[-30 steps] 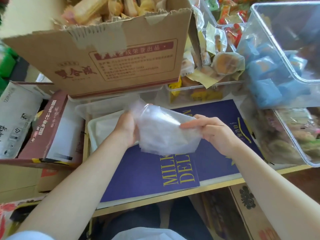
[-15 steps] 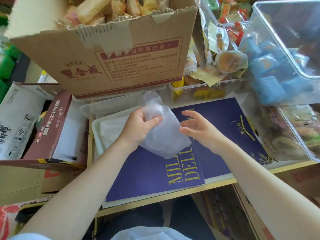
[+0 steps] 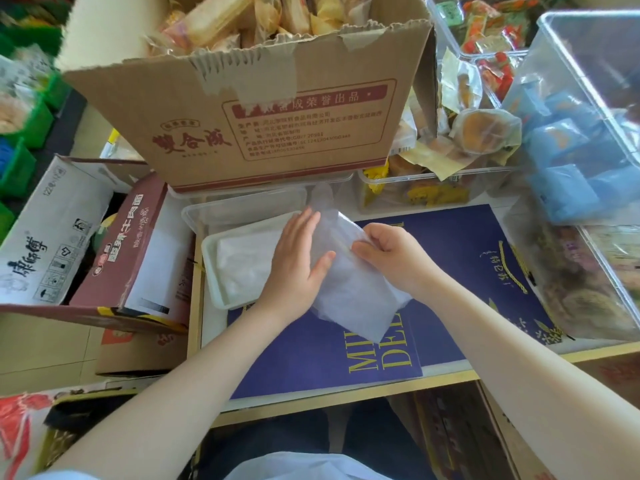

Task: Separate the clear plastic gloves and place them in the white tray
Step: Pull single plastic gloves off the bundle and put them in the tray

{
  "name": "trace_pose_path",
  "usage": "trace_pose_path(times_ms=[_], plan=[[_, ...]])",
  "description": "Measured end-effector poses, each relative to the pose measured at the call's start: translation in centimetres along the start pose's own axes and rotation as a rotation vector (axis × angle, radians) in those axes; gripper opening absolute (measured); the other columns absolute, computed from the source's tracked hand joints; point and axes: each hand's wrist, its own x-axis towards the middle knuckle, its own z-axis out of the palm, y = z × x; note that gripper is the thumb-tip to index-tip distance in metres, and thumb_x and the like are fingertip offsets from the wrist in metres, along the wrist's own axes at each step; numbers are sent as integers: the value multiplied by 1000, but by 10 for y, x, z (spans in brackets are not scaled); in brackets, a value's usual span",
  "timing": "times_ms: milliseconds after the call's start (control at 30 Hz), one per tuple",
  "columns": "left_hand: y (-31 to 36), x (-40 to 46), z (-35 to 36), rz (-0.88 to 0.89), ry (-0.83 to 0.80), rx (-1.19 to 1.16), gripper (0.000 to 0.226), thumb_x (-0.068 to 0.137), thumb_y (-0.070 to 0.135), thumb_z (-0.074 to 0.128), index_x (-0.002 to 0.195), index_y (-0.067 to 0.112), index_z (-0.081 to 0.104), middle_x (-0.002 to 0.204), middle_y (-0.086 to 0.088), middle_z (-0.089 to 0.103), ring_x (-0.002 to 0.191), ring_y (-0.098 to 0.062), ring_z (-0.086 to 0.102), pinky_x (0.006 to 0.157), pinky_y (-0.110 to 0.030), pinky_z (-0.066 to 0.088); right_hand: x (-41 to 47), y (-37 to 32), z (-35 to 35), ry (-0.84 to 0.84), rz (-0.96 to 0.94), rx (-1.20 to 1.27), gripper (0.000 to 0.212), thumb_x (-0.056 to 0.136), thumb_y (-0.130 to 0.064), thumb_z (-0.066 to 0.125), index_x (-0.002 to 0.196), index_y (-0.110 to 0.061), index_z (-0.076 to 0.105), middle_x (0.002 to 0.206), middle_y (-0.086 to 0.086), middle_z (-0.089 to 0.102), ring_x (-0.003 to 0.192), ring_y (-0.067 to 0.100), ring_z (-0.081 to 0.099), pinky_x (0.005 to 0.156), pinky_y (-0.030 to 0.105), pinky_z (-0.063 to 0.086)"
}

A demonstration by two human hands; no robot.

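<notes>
Clear plastic gloves (image 3: 349, 289) sit mid-frame in a floppy stack, held just above the purple box lid (image 3: 460, 258). We pinch the stack's upper edge with our right hand (image 3: 391, 261), fingers curled on the film, likely to anchor it. Our left hand (image 3: 298, 268) lies flat with straight fingers on the top sheet, apparently to slide one layer free. Just left of it waits the white tray (image 3: 211, 271), already holding pale film. Further out, a cardboard box (image 3: 242, 109) of wrapped snacks fills the top, and clear bins (image 3: 571, 133) crowd the right side.
</notes>
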Motion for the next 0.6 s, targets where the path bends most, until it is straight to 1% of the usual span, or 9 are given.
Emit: trace_pose_path(times_ms=[100, 133, 200, 300, 333, 400, 467, 533, 600], plan=[[-2, 0, 0, -185, -110, -250, 56, 95, 26, 49, 145, 18, 24, 142, 16, 28, 129, 4, 23, 96, 5, 15, 0, -3, 3, -90, -58, -5, 28, 90, -19, 56, 67, -10, 44, 62, 5, 47, 58, 16, 40, 55, 30, 30], [-2, -1, -1, -222, -114, -315, 53, 95, 26, 50, 143, 19, 29, 139, 17, 32, 128, 3, 28, 98, 1, 21, 1, -3, 4, -120, -75, -4, 29, 90, -18, 56, 65, -12, 43, 61, 0, 44, 57, 14, 38, 54, 28, 30], [-7, -2, -1, -270, -102, -454, 39, 93, 23, 54, 131, 18, 45, 131, 10, 50, 119, -4, 46, 100, -17, 35, 1, -5, 7, -164, -103, -3, 31, 90, -16, 58, 62, -19, 44, 58, -5, 42, 55, 9, 37, 52, 24, 28], [-13, -5, -5, -346, -50, -659, 7, 91, 15, 58, 97, 18, 59, 92, 5, 66, 84, -9, 60, 78, -25, 48, 6, -8, 14, -213, -127, -26, 20, 88, -16, 60, 69, -15, 55, 65, 3, 53, 60, 11, 42, 56, 28, 32], [-18, -5, -8, -372, 0, -662, 2, 90, 16, 60, 89, 16, 58, 85, 1, 63, 79, -13, 58, 74, -28, 46, 8, -8, 16, -220, -123, -33, 16, 87, -16, 61, 72, -16, 57, 68, 4, 56, 62, 12, 44, 57, 28, 33], [-32, -5, -16, -451, 116, -624, 18, 89, 24, 62, 79, 12, 54, 78, -5, 55, 75, -17, 50, 70, -33, 41, 13, -8, 21, -241, -79, -8, 12, 85, -17, 63, 75, -23, 59, 72, -1, 60, 63, 10, 49, 58, 27, 37], [-48, -5, -28, -556, 226, -615, 26, 89, 30, 61, 69, 16, 52, 71, 1, 56, 71, -17, 51, 67, -31, 40, 18, -9, 24, -269, -16, 111, 3, 87, -14, 63, 85, -16, 64, 75, 0, 63, 60, 5, 53, 54, 19, 41], [-68, -4, -38, -639, 298, -577, 24, 91, 32, 58, 69, 22, 56, 72, 4, 61, 72, -17, 55, 68, -32, 44, 27, -10, 30, -236, 59, 298, 4, 88, -7, 61, 90, -9, 65, 79, 2, 66, 64, 6, 59, 58, 17, 48], [-84, -2, -45, -702, 321, -536, 20, 92, 33, 56, 76, 20, 60, 75, 2, 62, 72, -16, 57, 65, -27, 46, 39, -11, 42, -169, 154, 460, 13, 87, -2, 60, 79, -12, 62, 77, 2, 64, 72, 15, 60, 67, 24, 51]])
